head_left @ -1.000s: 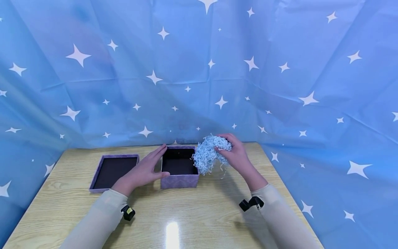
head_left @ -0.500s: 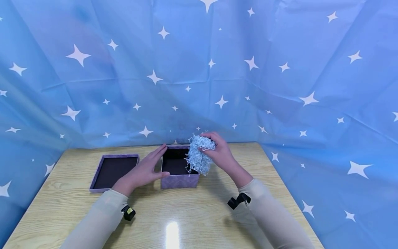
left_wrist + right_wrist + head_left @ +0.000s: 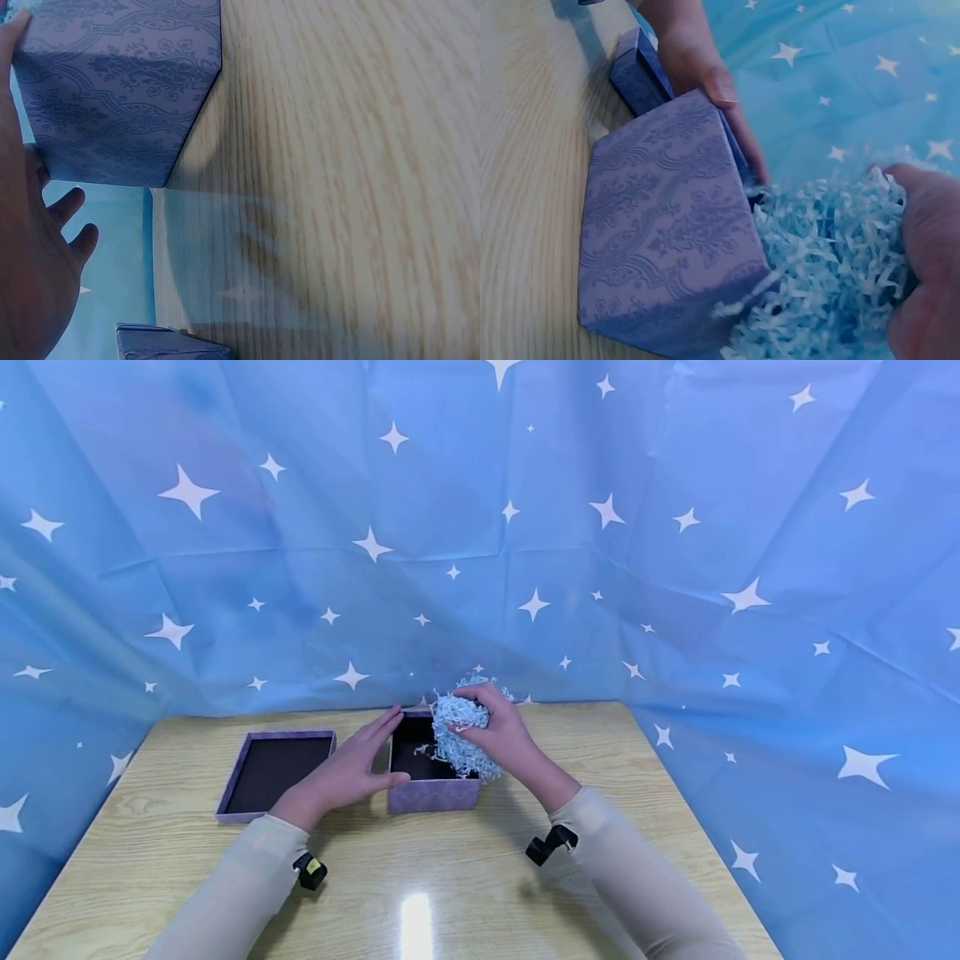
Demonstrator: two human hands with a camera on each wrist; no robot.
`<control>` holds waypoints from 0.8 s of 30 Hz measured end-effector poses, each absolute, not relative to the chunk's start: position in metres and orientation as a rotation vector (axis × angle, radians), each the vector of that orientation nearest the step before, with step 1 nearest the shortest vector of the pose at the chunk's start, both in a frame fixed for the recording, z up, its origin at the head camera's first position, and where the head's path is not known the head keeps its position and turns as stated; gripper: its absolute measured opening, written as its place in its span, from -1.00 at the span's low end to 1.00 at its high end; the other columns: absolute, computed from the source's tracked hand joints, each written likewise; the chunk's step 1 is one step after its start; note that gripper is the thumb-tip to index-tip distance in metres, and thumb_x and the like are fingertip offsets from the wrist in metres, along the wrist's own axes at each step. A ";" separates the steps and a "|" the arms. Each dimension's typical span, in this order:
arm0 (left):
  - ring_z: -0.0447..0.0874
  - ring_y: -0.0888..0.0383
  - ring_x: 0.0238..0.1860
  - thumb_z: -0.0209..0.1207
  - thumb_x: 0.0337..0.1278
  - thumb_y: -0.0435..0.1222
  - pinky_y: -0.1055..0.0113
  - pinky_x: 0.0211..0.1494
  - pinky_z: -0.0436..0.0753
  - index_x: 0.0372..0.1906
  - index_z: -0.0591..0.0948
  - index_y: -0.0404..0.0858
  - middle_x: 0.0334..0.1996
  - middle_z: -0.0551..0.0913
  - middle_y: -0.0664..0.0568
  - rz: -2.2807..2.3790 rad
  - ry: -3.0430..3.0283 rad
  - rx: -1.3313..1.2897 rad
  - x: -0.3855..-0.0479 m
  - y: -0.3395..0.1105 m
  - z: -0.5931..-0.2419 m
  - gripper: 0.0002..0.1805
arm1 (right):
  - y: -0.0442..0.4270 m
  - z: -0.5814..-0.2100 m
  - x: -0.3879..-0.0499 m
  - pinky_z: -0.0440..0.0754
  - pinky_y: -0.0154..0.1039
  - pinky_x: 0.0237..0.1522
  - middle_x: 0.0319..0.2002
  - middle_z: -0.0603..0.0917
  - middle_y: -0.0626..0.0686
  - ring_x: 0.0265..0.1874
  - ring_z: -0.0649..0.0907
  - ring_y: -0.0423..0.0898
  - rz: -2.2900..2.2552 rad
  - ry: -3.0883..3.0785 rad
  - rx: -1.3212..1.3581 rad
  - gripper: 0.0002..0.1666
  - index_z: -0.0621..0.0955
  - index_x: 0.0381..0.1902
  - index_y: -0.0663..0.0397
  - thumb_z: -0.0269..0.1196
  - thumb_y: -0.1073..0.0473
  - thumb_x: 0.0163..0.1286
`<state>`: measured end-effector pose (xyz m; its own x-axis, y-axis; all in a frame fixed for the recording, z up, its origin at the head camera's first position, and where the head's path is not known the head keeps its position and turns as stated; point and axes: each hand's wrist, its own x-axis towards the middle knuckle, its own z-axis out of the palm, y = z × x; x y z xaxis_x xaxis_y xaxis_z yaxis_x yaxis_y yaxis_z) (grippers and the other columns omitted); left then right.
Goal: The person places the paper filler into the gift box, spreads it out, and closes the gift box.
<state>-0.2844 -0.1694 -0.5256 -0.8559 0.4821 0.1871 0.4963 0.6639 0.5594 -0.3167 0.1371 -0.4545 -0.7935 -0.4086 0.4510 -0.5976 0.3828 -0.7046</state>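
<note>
A purple patterned box (image 3: pixel 433 797) with a dark inside stands uncovered on the table. At its left side is my left hand (image 3: pixel 348 777); the thumb touches the front rim and the fairly straight fingers reach to the back left corner. My right hand (image 3: pixel 501 733) grips a fluffy bundle of light blue shredded paper (image 3: pixel 459 727) over the right half of the box. Loose strands hang into the box, as the right wrist view also shows with the shredded paper (image 3: pixel 825 255) at the box rim. The bundle hides the box's right inner side.
The shallow purple lid (image 3: pixel 277 777) lies left of the box, its dark inside facing up. A blue star-patterned cloth (image 3: pixel 480 527) hangs behind the wooden table (image 3: pixel 465 877). A bright reflection shows near the table front.
My right hand has carried the shredded paper left, from beside the box to over its opening. Some strands now hang inside. The left hand, box and lid have stayed put.
</note>
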 end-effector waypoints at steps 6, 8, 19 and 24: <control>-0.09 -0.21 0.79 0.33 0.41 0.33 -0.45 0.65 0.17 0.86 -0.10 0.09 0.83 -0.24 0.25 -0.970 -2.844 -0.832 -0.285 -0.170 -0.526 0.20 | 0.129 -0.457 -0.315 0.67 -0.02 0.29 0.26 0.70 0.00 0.27 0.64 -0.03 1.334 -2.432 0.983 -0.34 0.69 0.39 0.08 0.56 0.40 0.35; -0.08 -0.22 0.78 0.36 0.42 0.28 -0.46 0.64 0.17 0.87 -0.08 0.06 0.83 -0.24 0.24 -0.971 -2.842 -0.832 -0.285 -0.170 -0.525 0.20 | 0.126 -0.458 -0.315 0.66 -0.03 0.30 0.26 0.69 0.02 0.27 0.64 -0.02 1.292 -2.435 1.010 -0.34 0.68 0.40 0.11 0.58 0.36 0.36; -0.07 -0.29 0.77 0.37 0.44 0.23 -0.54 0.59 0.20 0.87 -0.07 0.03 0.83 -0.22 0.19 -0.996 -2.838 -0.841 -0.284 -0.168 -0.524 0.19 | 0.121 -0.455 -0.308 0.60 0.06 0.44 0.43 0.58 0.13 0.43 0.54 0.07 1.051 -2.418 1.229 -0.17 0.59 0.49 0.16 0.66 0.13 0.35; -0.08 -0.26 0.78 0.33 0.43 0.31 -0.52 0.60 0.19 0.87 -0.06 0.01 0.83 -0.23 0.21 -1.003 -2.850 -0.834 -0.285 -0.169 -0.526 0.20 | 0.125 -0.452 -0.305 0.58 0.09 0.43 0.43 0.59 0.20 0.43 0.53 0.12 0.964 -2.305 1.293 -0.20 0.63 0.43 0.23 0.68 0.18 0.30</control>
<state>-0.2853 -0.1693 -0.5260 -0.8585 0.4812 0.1773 0.4863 0.6538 0.5798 -0.3052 0.1255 -0.4518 -0.5353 -0.6226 0.5708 -0.8436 0.3599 -0.3985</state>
